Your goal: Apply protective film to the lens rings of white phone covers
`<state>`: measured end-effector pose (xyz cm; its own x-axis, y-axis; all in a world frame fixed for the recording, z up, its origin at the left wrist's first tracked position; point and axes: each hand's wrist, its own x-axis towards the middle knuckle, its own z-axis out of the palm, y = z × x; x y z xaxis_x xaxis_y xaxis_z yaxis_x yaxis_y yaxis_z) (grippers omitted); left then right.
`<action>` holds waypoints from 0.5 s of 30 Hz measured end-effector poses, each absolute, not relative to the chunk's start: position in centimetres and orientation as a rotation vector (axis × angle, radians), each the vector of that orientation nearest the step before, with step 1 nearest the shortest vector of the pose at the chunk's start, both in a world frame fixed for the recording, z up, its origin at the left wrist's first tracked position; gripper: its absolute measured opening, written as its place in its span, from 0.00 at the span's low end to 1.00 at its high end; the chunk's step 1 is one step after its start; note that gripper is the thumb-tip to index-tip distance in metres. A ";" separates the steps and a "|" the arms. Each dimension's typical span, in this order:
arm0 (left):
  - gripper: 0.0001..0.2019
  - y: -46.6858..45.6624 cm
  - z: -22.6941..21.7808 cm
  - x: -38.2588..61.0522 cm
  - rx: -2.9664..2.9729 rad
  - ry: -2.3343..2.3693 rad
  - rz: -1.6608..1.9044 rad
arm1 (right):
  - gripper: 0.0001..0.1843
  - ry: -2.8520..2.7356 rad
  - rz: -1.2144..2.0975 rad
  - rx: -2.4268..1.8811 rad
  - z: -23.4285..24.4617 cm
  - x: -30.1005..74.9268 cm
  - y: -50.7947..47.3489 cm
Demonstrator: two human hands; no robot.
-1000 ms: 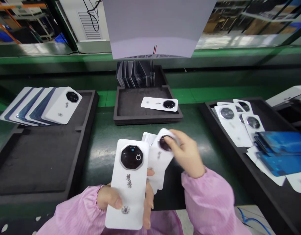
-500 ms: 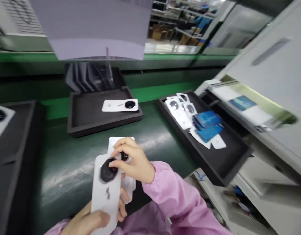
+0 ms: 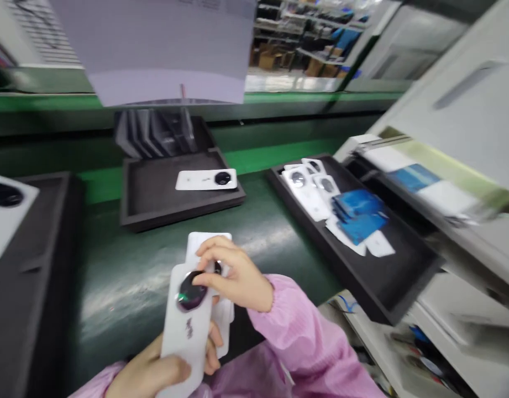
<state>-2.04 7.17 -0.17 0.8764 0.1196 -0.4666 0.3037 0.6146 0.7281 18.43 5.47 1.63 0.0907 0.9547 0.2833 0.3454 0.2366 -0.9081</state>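
Observation:
A white phone back cover (image 3: 185,331) with a round black camera ring (image 3: 193,290) and a small dark logo is held tilted in front of me. My left hand (image 3: 155,367) grips its lower end, thumb across the front and fingers behind. At the cover's upper right corner, the thumb and forefinger of my right hand (image 3: 233,271) are pinched, the thumb tip lying on the camera ring. Behind it are more white covers (image 3: 198,242), stacked and partly hidden by my hands. Whether my right fingertips hold anything small besides the cover is hidden.
One white cover (image 3: 196,180) lies in the dark tray (image 3: 150,190) ahead, before a rack of dark upright panels (image 3: 146,132). The right tray (image 3: 403,276) holds several white covers (image 3: 308,193) and blue pieces (image 3: 360,213). At left, another tray (image 3: 51,265) carries a white cover (image 3: 5,221).
The view has shifted slightly, so the scene sits a little farther right. The held cover has tilted a bit and its camera ring now shows a green glint. Both hands keep their hold.

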 end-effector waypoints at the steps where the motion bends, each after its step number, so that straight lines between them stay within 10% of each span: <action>1: 0.20 7.1 0.2 -1.8 0.894 0.482 -0.109 | 0.08 -1.439 0.732 -1.289 1.6 18.3 5.2; 15: 0.21 6.5 1.1 -0.9 1.006 0.560 -0.042 | 0.05 -1.456 0.806 -1.332 1.8 18.3 4.5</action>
